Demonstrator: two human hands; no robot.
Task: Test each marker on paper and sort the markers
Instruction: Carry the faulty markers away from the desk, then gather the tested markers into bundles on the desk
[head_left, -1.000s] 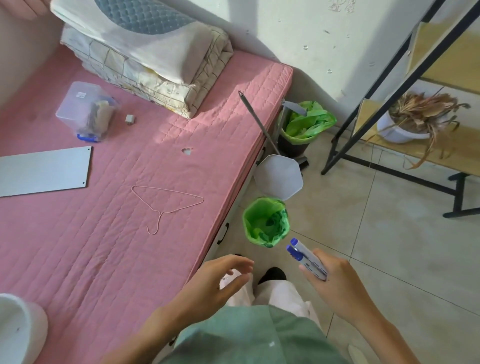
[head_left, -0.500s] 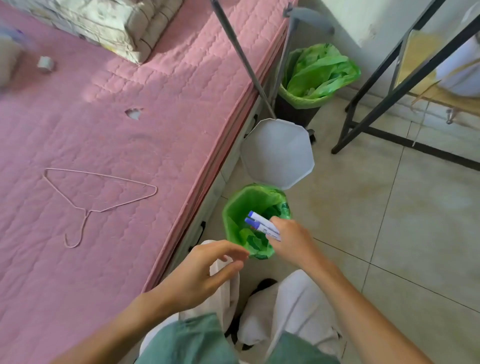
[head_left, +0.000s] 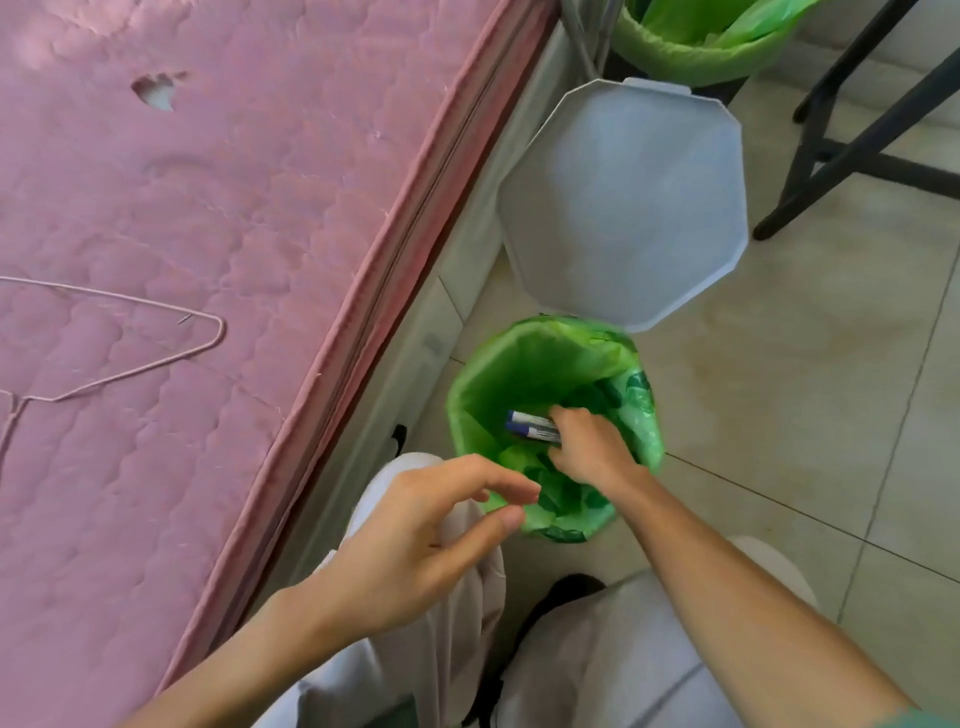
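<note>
The right hand (head_left: 589, 452) grips two markers (head_left: 535, 427) inside the rim of the green-lined bin (head_left: 647, 410), not yet released. The left hand (head_left: 415, 540) hangs loosely open, holding nothing. Discarding seems nearly done; no paper or other markers show.

Right hand (head_left: 589, 451) holds two markers (head_left: 532, 426) inside the green-lined bin (head_left: 644, 410); left hand (head_left: 415, 540) hovers, apparently empty.

bin mouth (head_left: 524, 358) open above, raised lid (head_left: 623, 202) behind, mattress edge (head_left: 374, 291) crowding left
</note>
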